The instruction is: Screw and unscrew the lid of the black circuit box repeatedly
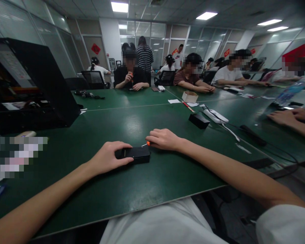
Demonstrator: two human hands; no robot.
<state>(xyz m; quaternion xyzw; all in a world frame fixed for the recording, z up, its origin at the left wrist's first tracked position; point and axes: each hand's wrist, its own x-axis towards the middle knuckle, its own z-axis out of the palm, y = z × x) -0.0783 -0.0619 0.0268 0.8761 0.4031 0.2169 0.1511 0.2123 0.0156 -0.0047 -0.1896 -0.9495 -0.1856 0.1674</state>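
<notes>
A small black rectangular box (141, 155) rests on the green table in front of me. My left hand (109, 156) grips its left end, thumb along the near side and fingers along the far side. In my right hand (164, 139) is a screwdriver with an orange handle (148, 143), most of the handle covered by my curled fingers. Its thin metal shaft (144, 145) points left, with the tip at the top of the box near its far right corner. Whether the tip touches a screw is too small to tell.
Right of my hands lie a second black box (199, 121), a white power strip (215, 116) with cables and a small open carton (190, 97). A large black case (40, 78) stands at the left. Across the green table (132, 189) sit several people; a person's hands (284, 118) rest at the right.
</notes>
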